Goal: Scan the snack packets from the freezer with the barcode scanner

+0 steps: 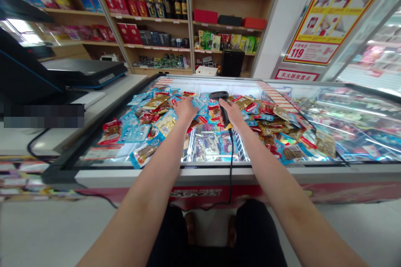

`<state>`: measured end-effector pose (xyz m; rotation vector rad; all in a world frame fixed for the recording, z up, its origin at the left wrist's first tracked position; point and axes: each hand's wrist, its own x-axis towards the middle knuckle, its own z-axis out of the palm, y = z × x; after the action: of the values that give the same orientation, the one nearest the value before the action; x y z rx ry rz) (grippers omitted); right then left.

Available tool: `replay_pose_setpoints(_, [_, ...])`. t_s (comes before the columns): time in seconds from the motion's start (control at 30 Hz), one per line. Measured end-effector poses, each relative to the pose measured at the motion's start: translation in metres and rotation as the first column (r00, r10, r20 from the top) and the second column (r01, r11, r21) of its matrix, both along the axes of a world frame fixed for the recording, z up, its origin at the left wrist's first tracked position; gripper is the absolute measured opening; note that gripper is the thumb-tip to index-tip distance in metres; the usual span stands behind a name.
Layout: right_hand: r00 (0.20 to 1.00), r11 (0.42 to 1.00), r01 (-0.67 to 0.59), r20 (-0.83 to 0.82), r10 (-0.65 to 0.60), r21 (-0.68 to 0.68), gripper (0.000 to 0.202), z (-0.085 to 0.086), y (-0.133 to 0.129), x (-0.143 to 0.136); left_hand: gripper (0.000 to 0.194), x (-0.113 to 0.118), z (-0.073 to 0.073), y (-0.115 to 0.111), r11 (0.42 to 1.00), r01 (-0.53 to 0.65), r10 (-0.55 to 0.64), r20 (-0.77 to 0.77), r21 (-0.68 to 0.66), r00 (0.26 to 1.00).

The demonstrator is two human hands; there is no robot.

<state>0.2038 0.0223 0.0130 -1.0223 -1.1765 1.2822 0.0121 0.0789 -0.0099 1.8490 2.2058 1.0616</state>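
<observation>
Many snack packets in blue, red and gold lie spread over the glass top of a chest freezer (pixel 216 171). My left hand (pixel 185 109) rests on the packets at the centre left, fingers forward; its fingertips lie among a red packet and a blue packet (pixel 198 102). In my right hand (pixel 232 113) is a black barcode scanner (pixel 219 95), its head pointing left and forward above the packets. From its handle a black cable (pixel 231 162) hangs down over the freezer's front edge. Blue packets (pixel 134 132) lie left of my hands, gold ones (pixel 272 127) to the right.
A counter (pixel 67 127) with a dark screen and a weighing scale (pixel 84 69) stands at the left. Shelves (pixel 156 20) with bottles and boxes rise behind. The freezer extends right, with goods under its glass. A cable loops near the floor.
</observation>
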Motion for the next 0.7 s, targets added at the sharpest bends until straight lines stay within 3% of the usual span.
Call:
replay_pose_setpoints(0.23, [0.997, 0.998, -0.054, -0.06, 0.051, -0.038, 0.044, 0.001, -0.003, 0.002, 0.012, -0.005, 0.008, -0.001, 0.998, -0.008, -0.013, 0.351, 0.06, 0.936])
replay_pose_setpoints(0.43, [0.987, 0.989, -0.111, -0.128, 0.098, -0.099, 0.049, 0.005, -0.005, 0.004, 0.013, 0.006, 0.01, 0.0, 0.997, 0.031, -0.077, 0.738, 0.076, 0.67])
replay_pose_setpoints(0.53, [0.982, 0.988, -0.104, -0.167, 0.085, -0.111, 0.047, 0.009, -0.007, 0.004, 0.017, 0.01, 0.012, -0.004, 0.997, 0.065, -0.069, 0.802, 0.038, 0.593])
replay_pose_setpoints(0.7, [0.977, 0.99, -0.097, -0.198, 0.075, -0.106, 0.046, 0.011, -0.008, 0.005, 0.019, 0.014, 0.019, -0.013, 0.994, 0.105, -0.045, 0.845, -0.014, 0.533])
